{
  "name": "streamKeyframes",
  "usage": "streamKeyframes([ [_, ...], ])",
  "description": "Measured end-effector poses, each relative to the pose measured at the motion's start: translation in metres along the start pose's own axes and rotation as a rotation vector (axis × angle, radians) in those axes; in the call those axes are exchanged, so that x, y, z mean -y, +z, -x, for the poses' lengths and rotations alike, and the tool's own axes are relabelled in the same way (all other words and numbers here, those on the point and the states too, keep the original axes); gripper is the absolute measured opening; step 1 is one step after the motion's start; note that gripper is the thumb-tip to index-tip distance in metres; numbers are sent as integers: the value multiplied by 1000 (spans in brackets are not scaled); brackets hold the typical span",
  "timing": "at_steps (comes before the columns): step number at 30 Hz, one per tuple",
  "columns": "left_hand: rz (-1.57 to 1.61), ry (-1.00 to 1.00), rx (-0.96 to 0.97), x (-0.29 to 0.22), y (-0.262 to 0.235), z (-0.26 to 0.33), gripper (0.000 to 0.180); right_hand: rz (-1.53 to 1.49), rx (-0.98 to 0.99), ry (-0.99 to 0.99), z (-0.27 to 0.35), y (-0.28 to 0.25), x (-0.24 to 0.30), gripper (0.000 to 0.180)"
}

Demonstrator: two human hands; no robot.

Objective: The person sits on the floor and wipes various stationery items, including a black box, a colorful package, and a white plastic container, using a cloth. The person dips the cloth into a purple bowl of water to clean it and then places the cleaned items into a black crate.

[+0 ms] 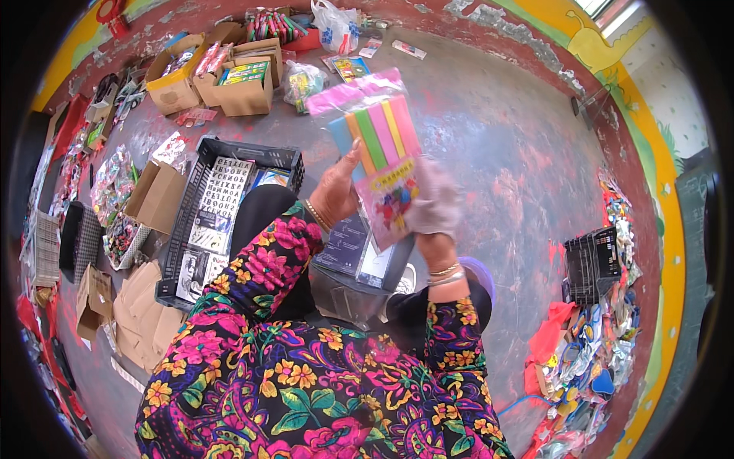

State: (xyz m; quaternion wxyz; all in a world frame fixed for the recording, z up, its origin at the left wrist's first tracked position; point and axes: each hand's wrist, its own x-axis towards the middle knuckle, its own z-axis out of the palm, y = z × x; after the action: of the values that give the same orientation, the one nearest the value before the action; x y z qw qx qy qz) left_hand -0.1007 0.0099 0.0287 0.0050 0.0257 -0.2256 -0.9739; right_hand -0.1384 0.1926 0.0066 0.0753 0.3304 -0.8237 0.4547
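Both hands are raised in front of the person, closed on one thing: a clear plastic packet of coloured paper strips [378, 145] — pink, blue, orange, green and yellow bands running side by side under a pink header. The left hand [335, 193] clasps the packet's lower left edge, thumb pointing up along its face and fingers wrapped behind, so how tightly they curl cannot be told. The right hand [434, 205] is closed on the lower right corner, half hidden behind the glossy printed card [390, 205] at the packet's foot. From both grips the packet stands upward and away, its long axis running from the hands toward the far floor and leaning slightly left at the top; nearly all of its length lies above the fingers, with only the card end between them. Neither hand is clearly nearer — they hold it at about the same level, one to each side. Just below the grips, in front of the person's lap, sits a dark open container [359, 287] with flat packets standing in it. Down and to the left of the left hand lies a black plastic crate [200, 157] of printed sheets, and farther beyond it brown cardboard boxes [246, 96] of stationery. Well apart to the right of the right hand stands a second black crate [590, 264] beside a heap of bright packets [589, 359].
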Motion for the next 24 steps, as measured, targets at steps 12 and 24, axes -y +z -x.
streamKeyframes([
  [12,-606,-152,181,68,-67,3,60,371,107,-181,17,36,-8,50],
  [24,-1700,705,546,23,-31,16,61,-405,96,133,9,13,-6,44],
])
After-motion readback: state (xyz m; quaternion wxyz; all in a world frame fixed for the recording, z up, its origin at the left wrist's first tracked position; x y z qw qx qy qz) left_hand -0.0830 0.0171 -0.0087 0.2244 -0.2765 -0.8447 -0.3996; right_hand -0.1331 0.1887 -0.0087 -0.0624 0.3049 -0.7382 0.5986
